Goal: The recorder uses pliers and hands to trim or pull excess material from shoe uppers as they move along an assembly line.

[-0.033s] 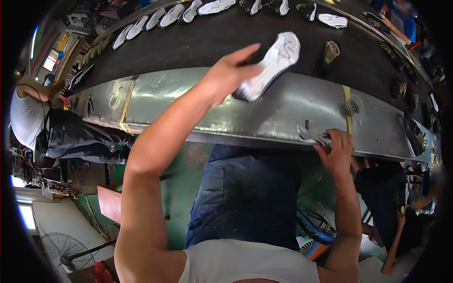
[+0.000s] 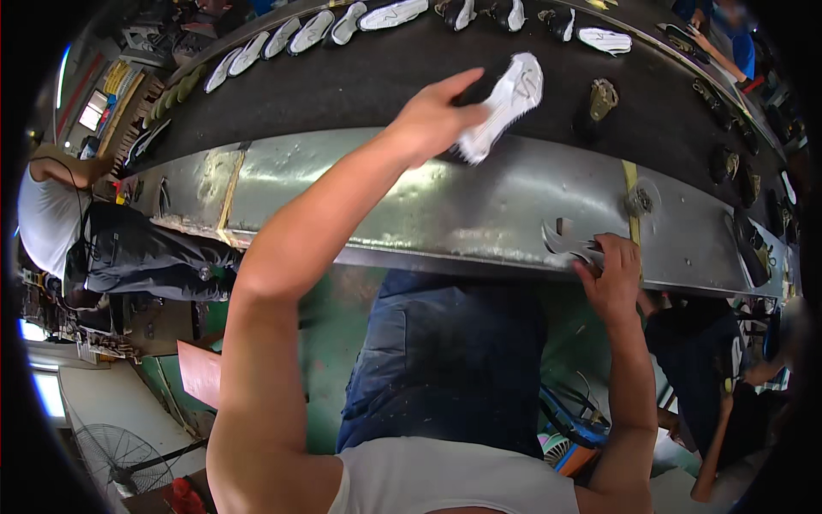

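Note:
My left hand (image 2: pixel 428 124) reaches over the dark bench surface and grips a shoe (image 2: pixel 507 103) along its side. The shoe's white underside, marked with a dark squiggle, faces up. My thumb lies against its edge and the index finger sticks out; the other fingers are hidden. At the front edge of the metal ledge (image 2: pixel 342 188), my right hand (image 2: pixel 615 270) is closed around metal pincers (image 2: pixel 575 247) with curved jaws, which rest on the ledge. A dark shoe form (image 2: pixel 599 103) stands beyond, right of the held shoe.
Several white-bottomed shoes (image 2: pixel 311 32) line the far side. A small clear dish (image 2: pixel 640 199) sits on the ledge near a yellow strip. More dark shoes (image 2: pixel 753 244) are at the right. One person (image 2: pixel 64 206) stands at left, another (image 2: pixel 698 360) at right. A fan (image 2: pixel 124 463) is lower left.
My left hand and the shoe have moved a little away from me and to the right, further over the dark surface. My right hand and the pincers have hardly moved.

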Available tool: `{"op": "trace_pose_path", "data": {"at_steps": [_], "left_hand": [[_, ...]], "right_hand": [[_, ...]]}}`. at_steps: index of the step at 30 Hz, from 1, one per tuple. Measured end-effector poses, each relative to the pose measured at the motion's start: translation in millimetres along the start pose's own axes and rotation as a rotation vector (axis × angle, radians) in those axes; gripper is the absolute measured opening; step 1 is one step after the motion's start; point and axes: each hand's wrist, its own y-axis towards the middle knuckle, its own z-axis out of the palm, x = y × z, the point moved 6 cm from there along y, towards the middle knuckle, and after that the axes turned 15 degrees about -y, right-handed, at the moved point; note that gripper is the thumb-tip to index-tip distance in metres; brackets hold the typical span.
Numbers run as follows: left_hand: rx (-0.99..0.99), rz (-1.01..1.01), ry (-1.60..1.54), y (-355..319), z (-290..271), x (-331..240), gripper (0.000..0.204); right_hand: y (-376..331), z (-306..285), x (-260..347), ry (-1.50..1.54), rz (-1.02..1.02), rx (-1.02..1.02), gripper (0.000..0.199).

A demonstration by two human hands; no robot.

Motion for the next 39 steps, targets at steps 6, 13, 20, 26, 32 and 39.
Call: {"op": "trace_pose_path", "data": {"at_steps": [6,13,20,26,32,39], "left_hand": [[0.143,0.606,1.491,126,17,90,0.052],[-0.337,0.645,0.765,154,-96,63,0.046],[-0.948,-0.095,0.353,204,-318,143,0.097],[-0.924,-0.093,0.452,264,-385,165,0.087],[-0.657,-0.187,0.654,347,-377,167,0.094],[-0.6,-0.167,0.962,336,-390,169,0.091]], "right_hand": [[14,26,-6,0.068,0.024,0.001,0.053],[14,23,-23,0.059,0.089,0.067,0.052],[14,30,-32,0.057,0.068,0.118,0.052],[14,34,-31,0.078,0.056,0.212,0.043],[16,37,-30,0.053,0.063,0.274,0.045],[21,46,-25,0.122,0.047,0.246,0.044]]}}
